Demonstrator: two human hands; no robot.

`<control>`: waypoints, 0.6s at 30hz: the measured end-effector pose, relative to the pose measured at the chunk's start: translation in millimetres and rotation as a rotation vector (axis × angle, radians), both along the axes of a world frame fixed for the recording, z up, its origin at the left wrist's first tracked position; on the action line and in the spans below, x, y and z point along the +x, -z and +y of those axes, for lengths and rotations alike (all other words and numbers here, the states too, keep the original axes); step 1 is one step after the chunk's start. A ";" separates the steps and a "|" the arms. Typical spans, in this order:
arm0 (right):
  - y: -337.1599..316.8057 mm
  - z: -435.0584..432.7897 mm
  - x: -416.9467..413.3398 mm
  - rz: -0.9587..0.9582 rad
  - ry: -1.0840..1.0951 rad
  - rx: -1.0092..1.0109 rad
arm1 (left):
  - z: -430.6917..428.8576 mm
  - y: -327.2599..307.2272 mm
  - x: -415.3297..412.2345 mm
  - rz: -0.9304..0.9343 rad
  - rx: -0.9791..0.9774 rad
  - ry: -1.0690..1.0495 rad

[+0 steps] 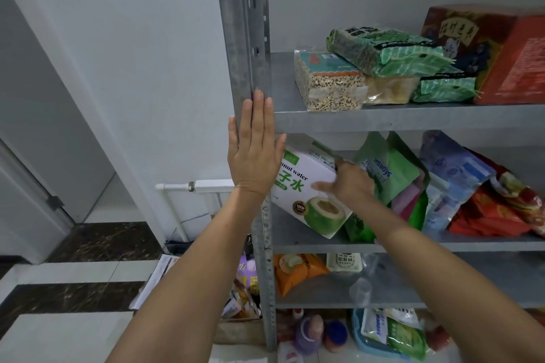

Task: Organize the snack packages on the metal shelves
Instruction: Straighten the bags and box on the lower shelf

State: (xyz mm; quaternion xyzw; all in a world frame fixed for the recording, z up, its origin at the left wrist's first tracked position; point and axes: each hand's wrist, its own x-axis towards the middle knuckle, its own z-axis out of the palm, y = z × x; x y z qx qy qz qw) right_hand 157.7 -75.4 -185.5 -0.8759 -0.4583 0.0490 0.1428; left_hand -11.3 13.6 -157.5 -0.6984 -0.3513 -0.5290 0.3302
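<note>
A white and green coconut water box (309,194) stands tilted at the left end of the middle shelf (295,240). My right hand (348,183) lies on its right side, fingers spread against the box and the green Seaways pouch (386,168) beside it. My left hand (253,147) rests flat, fingers straight, on the metal upright post (244,38) at the shelf's left front corner. More pouches, blue (451,183) and red (495,209), lean together further right on the same shelf.
The top shelf (383,118) holds vacuum-packed grain bricks (330,82), green packs (392,50) and a red box (495,53). Lower shelves carry an orange bag (295,271) and bottles. A white wall and door lie left; floor items sit beside the post.
</note>
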 end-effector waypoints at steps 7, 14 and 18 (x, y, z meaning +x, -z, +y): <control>-11.4 -24.9 -11.5 -0.088 0.019 0.027 | -2.0 0.4 -0.9 0.023 -0.024 -0.018; 21.4 -42.3 -44.4 -0.199 -0.094 0.023 | 0.3 1.1 -1.3 0.017 -0.015 -0.015; 26.8 -54.1 -47.1 -0.163 -0.374 -0.082 | 1.3 2.2 -1.3 0.025 0.012 -0.024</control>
